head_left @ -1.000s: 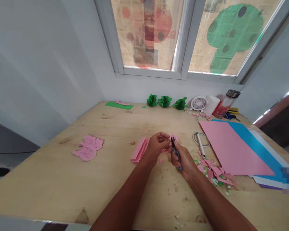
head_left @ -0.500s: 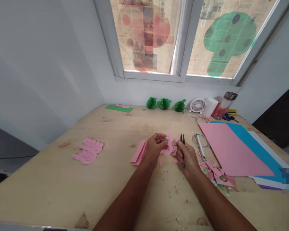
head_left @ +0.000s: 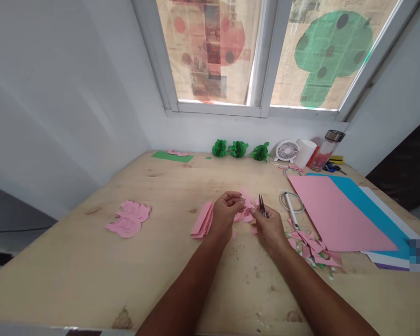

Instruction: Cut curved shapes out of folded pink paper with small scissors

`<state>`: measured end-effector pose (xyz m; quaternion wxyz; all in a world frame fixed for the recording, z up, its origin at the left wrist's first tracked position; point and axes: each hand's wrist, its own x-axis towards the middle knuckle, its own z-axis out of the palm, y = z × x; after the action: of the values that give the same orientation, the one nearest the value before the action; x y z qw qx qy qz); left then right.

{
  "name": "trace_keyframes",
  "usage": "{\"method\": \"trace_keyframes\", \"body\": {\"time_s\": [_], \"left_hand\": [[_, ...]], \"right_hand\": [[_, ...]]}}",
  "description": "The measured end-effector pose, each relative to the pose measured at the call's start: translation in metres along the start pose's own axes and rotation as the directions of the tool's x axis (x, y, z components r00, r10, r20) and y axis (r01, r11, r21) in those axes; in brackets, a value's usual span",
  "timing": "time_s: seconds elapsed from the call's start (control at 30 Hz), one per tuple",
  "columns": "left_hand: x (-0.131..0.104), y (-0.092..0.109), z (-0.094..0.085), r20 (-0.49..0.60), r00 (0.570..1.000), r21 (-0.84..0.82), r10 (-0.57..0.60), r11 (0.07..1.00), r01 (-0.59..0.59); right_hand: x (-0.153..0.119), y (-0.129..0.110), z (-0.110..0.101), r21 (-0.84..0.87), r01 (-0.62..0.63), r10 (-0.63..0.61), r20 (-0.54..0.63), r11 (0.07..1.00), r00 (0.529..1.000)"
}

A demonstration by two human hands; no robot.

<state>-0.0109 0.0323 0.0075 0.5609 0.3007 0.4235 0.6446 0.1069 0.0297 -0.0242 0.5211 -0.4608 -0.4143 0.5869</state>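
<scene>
Between my two hands is a curvy pink paper cutout (head_left: 244, 215) with scalloped edges. My left hand (head_left: 228, 212) pinches its left side, fingers curled together. On the right, my right hand (head_left: 268, 224) is closed around small dark-bladed scissors (head_left: 262, 205), blades pointing up and away, with thumb and finger at the cutout's right edge. A folded stack of pink paper (head_left: 203, 220) lies just left of my left hand. Farther left lies a pile of scalloped pink cutouts (head_left: 129, 218). Small pink bits lie beneath my hands.
Pink paper sheets (head_left: 339, 214) lie over blue and white ones at right, beside paper scraps (head_left: 313, 247) and a white pen (head_left: 291, 210). Along the wall stand green paper shapes (head_left: 238, 149), a fan (head_left: 287, 151) and a bottle (head_left: 327, 150). Green paper (head_left: 171, 157) lies back left.
The pink cutout has shifted and turned between my hands. My right hand has moved slightly inward, and the scissors have tilted left. The whole view has shifted a little.
</scene>
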Motion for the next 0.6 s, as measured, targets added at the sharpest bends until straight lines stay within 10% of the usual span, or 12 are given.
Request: {"method": "trace_keyframes", "body": {"time_s": [0.6], "left_hand": [[0.001,0.006,-0.001,-0.061,0.998,0.017,-0.027,0.999,0.028]], "right_hand": [[0.004,0.004,-0.003,-0.045,0.084,-0.085,-0.026,0.995,0.996]]}}
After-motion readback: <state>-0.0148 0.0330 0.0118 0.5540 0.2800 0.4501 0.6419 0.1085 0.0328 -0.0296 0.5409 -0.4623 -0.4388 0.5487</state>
